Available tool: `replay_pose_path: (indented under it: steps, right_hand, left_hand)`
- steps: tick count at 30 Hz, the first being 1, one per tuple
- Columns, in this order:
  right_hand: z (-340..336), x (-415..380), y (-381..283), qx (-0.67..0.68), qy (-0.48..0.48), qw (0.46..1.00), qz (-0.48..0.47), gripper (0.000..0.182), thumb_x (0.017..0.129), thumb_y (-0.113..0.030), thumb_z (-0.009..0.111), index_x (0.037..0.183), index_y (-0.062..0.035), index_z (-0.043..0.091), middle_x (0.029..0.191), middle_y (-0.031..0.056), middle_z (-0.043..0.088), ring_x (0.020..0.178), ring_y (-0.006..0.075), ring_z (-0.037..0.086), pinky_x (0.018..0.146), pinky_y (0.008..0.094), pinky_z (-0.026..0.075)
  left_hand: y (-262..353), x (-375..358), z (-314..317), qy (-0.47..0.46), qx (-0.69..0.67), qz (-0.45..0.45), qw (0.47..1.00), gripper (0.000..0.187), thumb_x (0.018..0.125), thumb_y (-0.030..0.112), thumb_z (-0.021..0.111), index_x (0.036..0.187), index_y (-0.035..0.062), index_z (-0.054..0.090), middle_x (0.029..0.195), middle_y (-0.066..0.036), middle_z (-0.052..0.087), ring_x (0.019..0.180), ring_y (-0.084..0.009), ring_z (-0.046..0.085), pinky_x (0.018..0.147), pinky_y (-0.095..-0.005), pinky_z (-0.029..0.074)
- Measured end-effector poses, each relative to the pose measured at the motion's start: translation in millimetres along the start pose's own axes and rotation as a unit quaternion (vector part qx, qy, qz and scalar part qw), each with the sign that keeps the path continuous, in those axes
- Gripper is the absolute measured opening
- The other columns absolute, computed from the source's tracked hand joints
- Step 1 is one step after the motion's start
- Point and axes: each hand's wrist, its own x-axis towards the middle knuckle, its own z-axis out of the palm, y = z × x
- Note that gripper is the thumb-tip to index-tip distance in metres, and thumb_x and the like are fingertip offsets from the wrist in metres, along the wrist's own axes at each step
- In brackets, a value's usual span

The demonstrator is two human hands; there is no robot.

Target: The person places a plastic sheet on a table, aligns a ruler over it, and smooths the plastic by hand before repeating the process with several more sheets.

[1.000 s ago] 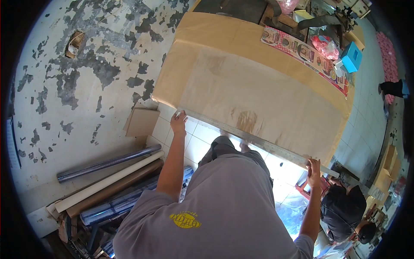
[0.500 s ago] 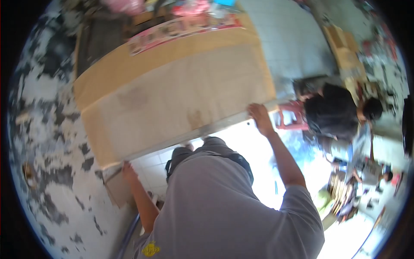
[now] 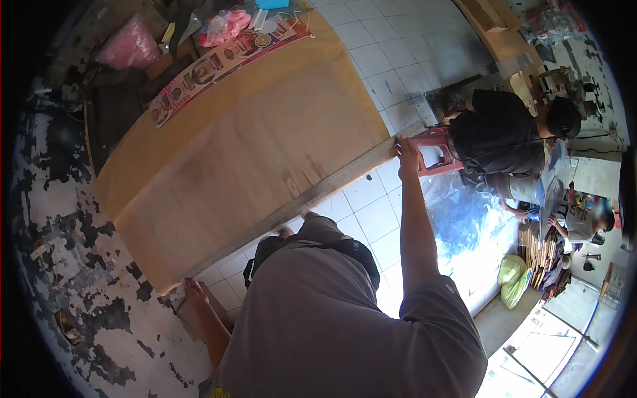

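A large brown panel (image 3: 252,139) with a yellow-tan border lies in front of me, dark smudges near its close side. Along its near edge runs a long greyish flat bar (image 3: 308,198), whose right end reaches a little past the panel. My right hand (image 3: 409,158) is closed around the bar near that right end, close to a red stool. At the panel's near left corner, my left hand (image 3: 196,292) has its fingers closed at the bar's other end; the grip there is partly hidden.
A printed banner strip (image 3: 225,63) lies on the panel's far side, near pink plastic bags (image 3: 129,43). At the right are a red plastic stool (image 3: 434,152), a person in black (image 3: 497,132) and another person farther off. A peeling wall (image 3: 86,265) stands left.
The view has turned and sharpened. Against it, my right hand appears higher and my left hand lower, with the bar slanting more steeply. Both hands remain at the bar's ends.
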Motion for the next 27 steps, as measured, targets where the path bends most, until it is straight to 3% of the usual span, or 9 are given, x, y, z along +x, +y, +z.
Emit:
replay_pose_path:
  steps: [5,8,16,19,21,23,24,25,27]
  right_hand:
    - [-5.6,7.8,8.9,0.076,-0.063,0.994,0.040,0.030,0.093,-0.033,0.066,0.093,-0.0033,0.067,0.091,0.0045,0.067,0.087,0.0110,0.057,0.077,0.0302,0.043]
    - [-17.8,-8.9,0.5,-0.032,-0.033,0.997,0.068,0.031,0.093,-0.034,0.067,0.091,-0.0029,0.067,0.086,0.0026,0.067,0.084,0.0100,0.058,0.076,0.0284,0.044]
    - [-23.1,-12.0,0.6,0.002,-0.070,0.996,0.060,0.028,0.095,-0.034,0.064,0.096,-0.0062,0.064,0.086,-0.0004,0.066,0.080,0.0083,0.058,0.072,0.0265,0.041]
    - [-23.8,-10.2,2.4,0.017,-0.072,0.996,0.055,0.026,0.094,-0.033,0.065,0.093,-0.0067,0.064,0.083,-0.0011,0.065,0.077,0.0074,0.057,0.070,0.0256,0.040]
    - [-24.8,-7.7,7.4,0.025,-0.068,0.996,0.058,0.028,0.092,-0.031,0.068,0.095,-0.0027,0.065,0.083,0.0031,0.067,0.079,0.0114,0.062,0.073,0.0274,0.046]
    - [-25.3,-5.8,10.2,0.029,-0.072,0.996,0.054,0.028,0.092,-0.030,0.068,0.096,-0.0025,0.066,0.083,0.0032,0.067,0.079,0.0111,0.062,0.072,0.0270,0.047]
    - [-25.5,-6.1,11.4,0.031,-0.074,0.995,0.055,0.028,0.092,-0.030,0.068,0.096,-0.0024,0.066,0.083,0.0032,0.067,0.078,0.0109,0.062,0.072,0.0267,0.047]
    - [-25.6,-5.4,12.0,0.033,-0.074,0.995,0.054,0.028,0.092,-0.030,0.068,0.096,-0.0023,0.066,0.083,0.0032,0.067,0.077,0.0108,0.062,0.071,0.0265,0.047]
    - [-26.1,-7.0,9.4,0.033,-0.071,0.995,0.056,0.027,0.093,-0.029,0.068,0.096,-0.0021,0.066,0.083,0.0031,0.067,0.076,0.0105,0.062,0.070,0.0262,0.047]
  left_hand:
    - [11.8,-21.7,32.2,0.094,0.006,0.000,0.996,0.019,0.100,0.025,0.057,0.100,0.0069,0.061,0.076,0.004,0.051,0.071,-0.0069,0.047,0.079,-0.0243,0.043]
    - [13.4,-18.0,27.3,0.085,0.001,-0.002,0.996,0.018,0.100,0.025,0.057,0.096,0.0073,0.059,0.073,0.004,0.048,0.070,-0.0068,0.045,0.077,-0.0254,0.043]
    - [10.3,-1.7,2.1,0.056,0.019,-0.013,0.998,0.018,0.099,0.021,0.058,0.102,0.0038,0.056,0.076,0.000,0.051,0.074,-0.0113,0.050,0.084,-0.0285,0.045]
    - [4.0,-9.7,18.9,0.195,0.010,0.085,0.977,0.028,0.097,0.018,0.060,0.117,-0.0007,0.054,0.087,-0.007,0.059,0.083,-0.0188,0.056,0.087,-0.0352,0.047]
    - [14.0,-0.8,11.8,0.174,-0.377,-0.017,0.909,0.040,0.095,0.015,0.062,0.129,-0.0006,0.049,0.097,-0.013,0.062,0.087,-0.0248,0.059,0.085,-0.0371,0.050]
    - [10.2,2.3,7.9,0.166,-0.333,-0.018,0.928,0.050,0.093,0.013,0.063,0.137,0.0008,0.045,0.107,-0.018,0.064,0.093,-0.0281,0.062,0.085,-0.0385,0.052]
    - [3.2,1.6,7.4,0.170,-0.092,0.030,0.981,0.053,0.093,0.013,0.063,0.141,0.0021,0.042,0.112,-0.019,0.063,0.096,-0.0284,0.063,0.086,-0.0389,0.052]
    - [-3.4,1.7,8.2,0.161,0.154,0.076,0.972,0.056,0.093,0.014,0.062,0.144,0.0034,0.040,0.116,-0.020,0.063,0.100,-0.0287,0.064,0.088,-0.0393,0.052]
    - [-9.1,-0.4,2.0,0.165,0.318,0.138,0.923,0.055,0.094,0.016,0.061,0.144,0.0047,0.040,0.118,-0.019,0.063,0.103,-0.0276,0.063,0.093,-0.0397,0.050]
